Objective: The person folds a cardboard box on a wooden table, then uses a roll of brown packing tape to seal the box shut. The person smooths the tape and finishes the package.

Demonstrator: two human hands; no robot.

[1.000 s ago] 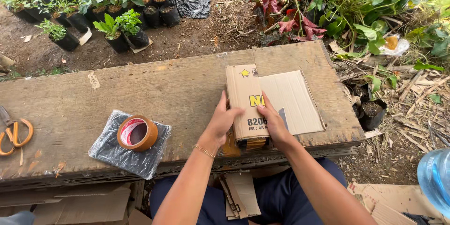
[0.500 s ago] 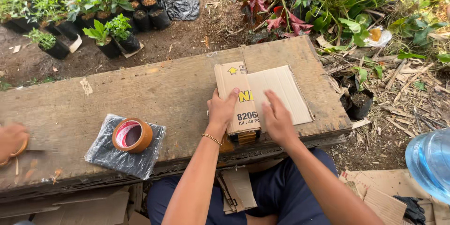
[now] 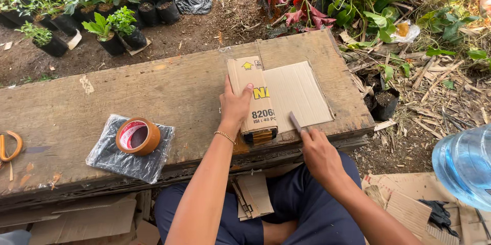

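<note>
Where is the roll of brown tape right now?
In the head view the tape roll lies flat on a black plastic sheet on the left part of the wooden board, left of the left hand.

A brown tape roll (image 3: pixel 137 135) sits on a black plastic bag (image 3: pixel 128 155) on the wooden counter (image 3: pixel 169 97). Orange-handled scissors (image 3: pixel 10 145) lie at its left edge. Potted seedlings (image 3: pixel 110 30) stand beyond; a blue water jug (image 3: pixel 463 166) stands right.

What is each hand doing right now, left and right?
Left hand: open, pressing flat on the folded cardboard piece.
Right hand: closed on a small grey blade-like tool at the cardboard's edge.
</note>
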